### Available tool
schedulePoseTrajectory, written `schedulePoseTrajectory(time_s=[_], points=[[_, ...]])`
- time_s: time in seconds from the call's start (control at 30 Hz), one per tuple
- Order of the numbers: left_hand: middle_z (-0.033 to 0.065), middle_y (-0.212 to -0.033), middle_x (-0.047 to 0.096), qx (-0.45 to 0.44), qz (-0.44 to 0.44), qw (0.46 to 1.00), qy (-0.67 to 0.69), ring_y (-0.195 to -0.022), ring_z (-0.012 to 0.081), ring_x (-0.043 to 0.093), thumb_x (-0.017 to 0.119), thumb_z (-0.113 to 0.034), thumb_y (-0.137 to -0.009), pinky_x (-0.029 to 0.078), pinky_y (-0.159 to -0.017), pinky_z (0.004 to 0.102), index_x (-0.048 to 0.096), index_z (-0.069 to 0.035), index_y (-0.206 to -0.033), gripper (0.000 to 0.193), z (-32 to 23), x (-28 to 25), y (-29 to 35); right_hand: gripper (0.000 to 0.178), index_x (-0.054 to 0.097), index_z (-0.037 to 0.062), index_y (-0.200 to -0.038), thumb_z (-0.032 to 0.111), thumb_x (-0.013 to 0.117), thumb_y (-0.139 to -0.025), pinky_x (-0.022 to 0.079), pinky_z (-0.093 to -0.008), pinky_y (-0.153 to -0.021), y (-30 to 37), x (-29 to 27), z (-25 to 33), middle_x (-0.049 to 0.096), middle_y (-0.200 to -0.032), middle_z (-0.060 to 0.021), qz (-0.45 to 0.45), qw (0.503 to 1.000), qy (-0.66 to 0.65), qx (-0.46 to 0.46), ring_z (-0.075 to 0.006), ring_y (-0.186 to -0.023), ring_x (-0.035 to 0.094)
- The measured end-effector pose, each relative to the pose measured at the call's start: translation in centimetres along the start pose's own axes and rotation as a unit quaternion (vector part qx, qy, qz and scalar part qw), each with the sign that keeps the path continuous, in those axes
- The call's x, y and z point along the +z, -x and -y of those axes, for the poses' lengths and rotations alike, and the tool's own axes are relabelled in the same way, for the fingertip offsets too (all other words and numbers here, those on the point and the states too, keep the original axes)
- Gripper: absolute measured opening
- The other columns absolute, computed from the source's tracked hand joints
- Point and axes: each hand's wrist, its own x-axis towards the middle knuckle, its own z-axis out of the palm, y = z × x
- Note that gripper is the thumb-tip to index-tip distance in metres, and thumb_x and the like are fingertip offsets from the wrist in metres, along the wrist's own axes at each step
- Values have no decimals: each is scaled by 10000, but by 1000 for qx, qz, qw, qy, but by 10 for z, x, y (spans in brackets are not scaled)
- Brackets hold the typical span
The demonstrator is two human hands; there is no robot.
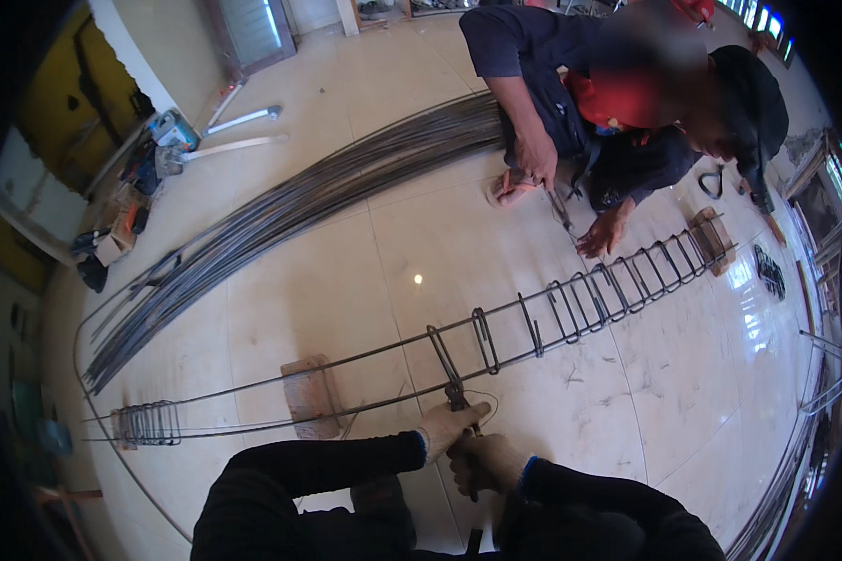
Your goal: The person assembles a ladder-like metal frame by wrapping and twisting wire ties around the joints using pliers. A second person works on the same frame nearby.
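Observation:
A long rebar cage (552, 309) of steel bars with rectangular stirrups lies across the tiled floor. My left hand (447, 425), gloved, pinches a thin tie wire at the near bar beside a stirrup (442, 360). Close beside it, my right hand (485, 461) grips the handle of a pincer tool (458, 397), whose jaws sit at the same joint. Both sleeves are black.
A wooden block (311, 395) props the cage; another (711, 238) supports its far end. A bundle of long rebars (299, 206) lies to the left. A crouching co-worker (617, 103) works wire at the far bar. Tools and clutter (150, 159) sit by the left wall.

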Motion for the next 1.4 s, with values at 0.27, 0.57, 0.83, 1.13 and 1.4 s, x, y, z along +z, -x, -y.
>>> schedulePoseTrajectory(time_s=[0.27,0.57,0.83,1.13,1.4], points=[[117,-1016,726,46,45,997,38,-927,235,668,716,-331,-948,536,-828,375,763,-19,-1101,351,10,-2,-7,217,636,96,-1077,311,622,-1049,537,-358,-607,-4,4,1,621,-870,-10,4,996,-77,50,-177,-692,635],[148,-1224,705,-49,95,977,186,-1112,255,680,674,-326,-1029,561,-982,380,680,7,-1188,369,18,6,-21,267,621,143,-1058,405,653,-1014,372,-281,-501,4,-20,-17,530,-803,29,198,952,-234,5,-99,-536,448],[194,-1240,683,-86,2,975,206,-1158,312,676,532,-352,-1127,567,-1013,465,573,-7,-1270,376,-15,22,6,414,649,66,-1202,440,661,-1025,512,-298,-574,40,18,17,658,-929,-57,-41,992,112,-45,-136,-685,656],[169,-1206,685,-47,56,956,282,-1092,325,671,504,-432,-1132,569,-983,493,582,-24,-1227,426,6,15,-10,303,611,155,-1126,455,606,-1088,459,-269,-697,18,3,-15,568,-903,62,209,937,-191,-205,-74,-808,547],[112,-949,750,-70,365,881,293,-884,313,716,411,-679,-1097,583,-881,454,680,-5,-1254,742,57,-6,23,241,620,137,-1017,337,539,-1122,456,-286,-624,52,18,34,508,-783,65,83,984,-157,29,-94,-638,499]])
